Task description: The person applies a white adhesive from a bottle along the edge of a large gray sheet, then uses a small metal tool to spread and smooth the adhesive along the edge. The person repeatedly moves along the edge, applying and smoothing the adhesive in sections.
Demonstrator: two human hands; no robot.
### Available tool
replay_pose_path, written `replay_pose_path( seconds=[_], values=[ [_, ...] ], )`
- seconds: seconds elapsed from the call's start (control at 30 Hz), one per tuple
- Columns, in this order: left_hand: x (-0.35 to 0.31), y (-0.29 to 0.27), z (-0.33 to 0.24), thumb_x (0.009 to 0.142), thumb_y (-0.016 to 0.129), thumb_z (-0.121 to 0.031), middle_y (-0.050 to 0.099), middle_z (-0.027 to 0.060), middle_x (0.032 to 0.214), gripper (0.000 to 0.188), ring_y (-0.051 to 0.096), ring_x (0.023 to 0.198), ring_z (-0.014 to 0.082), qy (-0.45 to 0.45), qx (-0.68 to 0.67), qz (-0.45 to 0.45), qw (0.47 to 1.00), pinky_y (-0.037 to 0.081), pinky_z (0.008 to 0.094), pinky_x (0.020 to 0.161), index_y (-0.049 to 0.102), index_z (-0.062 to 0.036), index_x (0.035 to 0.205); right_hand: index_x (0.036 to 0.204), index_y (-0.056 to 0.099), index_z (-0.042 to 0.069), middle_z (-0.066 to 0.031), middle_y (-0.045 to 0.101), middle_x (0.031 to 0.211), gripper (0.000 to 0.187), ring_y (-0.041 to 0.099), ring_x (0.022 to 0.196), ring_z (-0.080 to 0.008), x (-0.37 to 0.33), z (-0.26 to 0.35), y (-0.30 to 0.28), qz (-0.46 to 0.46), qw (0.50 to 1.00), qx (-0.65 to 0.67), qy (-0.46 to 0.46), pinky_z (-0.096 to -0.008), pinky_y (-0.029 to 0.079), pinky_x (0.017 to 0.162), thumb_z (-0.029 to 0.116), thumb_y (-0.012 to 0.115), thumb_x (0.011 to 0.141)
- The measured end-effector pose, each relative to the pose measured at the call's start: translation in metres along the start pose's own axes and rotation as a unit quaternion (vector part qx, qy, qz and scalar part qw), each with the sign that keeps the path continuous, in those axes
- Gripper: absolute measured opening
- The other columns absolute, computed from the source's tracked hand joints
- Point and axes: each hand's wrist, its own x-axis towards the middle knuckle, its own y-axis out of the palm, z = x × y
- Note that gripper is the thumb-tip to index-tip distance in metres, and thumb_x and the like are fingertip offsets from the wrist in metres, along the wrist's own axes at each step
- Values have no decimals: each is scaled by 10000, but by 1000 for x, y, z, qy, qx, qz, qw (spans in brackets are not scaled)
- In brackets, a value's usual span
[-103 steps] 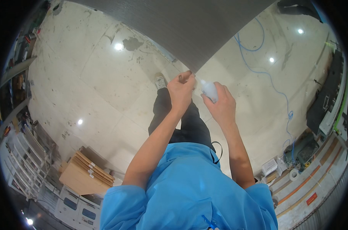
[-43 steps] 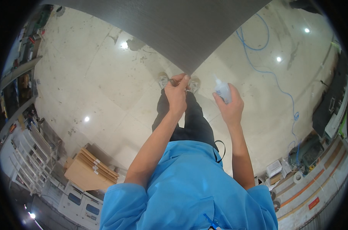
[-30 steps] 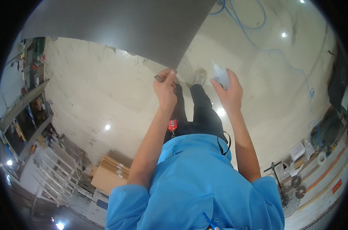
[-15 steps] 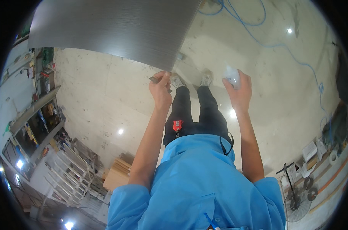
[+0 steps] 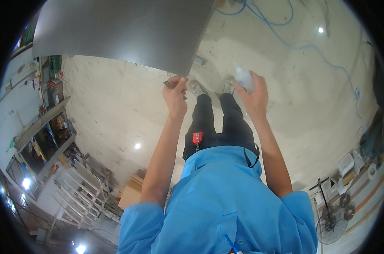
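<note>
Left hand (image 5: 175, 96): fingers curled around a small dark strip (image 5: 169, 85), thumb and fingertips right at the near corner of the panel; whether they press on it, cannot tell.
Dark strip: brownish, mostly hidden in the fist; one end juts out on the left side, a bit of dark shows below the fingers too.
Right hand (image 5: 255, 96): gripping a squeeze bottle (image 5: 244, 79) from its right side, thumb on the near left, fingers behind.
Squeeze bottle: translucent white, held in the air over the floor, tilted, thin nozzle up and to the left; well apart from the panel.
Panel (image 5: 124, 31): large, dark grey, sheen across the surface, near corner pointing toward the wearer.
Floor (image 5: 103, 106): pale, scuffed; small grey block (image 5: 198, 60) just beside the panel's right edge.
Hose (image 5: 301, 47): blue, looped at the top, trailing down the right.
Wearer: blue shirt (image 5: 226, 190), dark trousers (image 5: 204, 114), red tag (image 5: 197, 137) hanging at the waist.
Left rear: white rack (image 5: 84, 188), cardboard (image 5: 132, 191) beside it.
Right rear: fan (image 5: 332, 224), white roll (image 5: 372, 172) farther up.
</note>
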Motion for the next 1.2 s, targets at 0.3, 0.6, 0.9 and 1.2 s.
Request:
replay_pose_path(
  seconds=[0.3, 0.6, 0.9, 1.2],
  values=[
    [0, -1, -8, 962, 749, -15, 676, 54, 896, 119, 483, 636, 50, 4, 22, 8, 1000, 314, 215, 538, 641, -1, 1010, 1310, 663, 79, -167, 650, 1187, 565, 616, 1139, -368, -11, -21, 1, -18, 999, 0, -38, -462, 528, 950, 308, 872, 838],
    [10, -5, -9, 913, 792, -58, 574, -26, 748, 128, 473, 610, 56, 34, 62, 47, 996, 316, 222, 535, 669, -53, 949, 1290, 630, 45, -167, 660, 1237, 569, 616, 1180, -373, -49, -5, 67, 4, 997, 61, -38, -460, 517, 1008, 266, 874, 825],
    [14, -12, -17, 951, 746, -75, 655, 24, 906, 227, 505, 669, 55, -34, 74, 131, 988, 361, 223, 552, 673, -7, 1155, 1243, 647, 50, -172, 661, 1162, 521, 657, 1065, -365, -91, 17, 103, -91, 995, 45, -1, -453, 531, 910, 227, 888, 816],
    [-20, -59, -39, 1116, 470, -301, 660, 194, 1342, 406, 632, 1177, 265, -151, 97, 311, 933, 484, 401, 989, 638, 31, 1279, 1308, 626, 15, -176, 654, 1140, 596, 656, 1044, -353, -124, 54, 113, -111, 988, 107, -10, -444, 535, 883, 278, 879, 837]
  ],
)
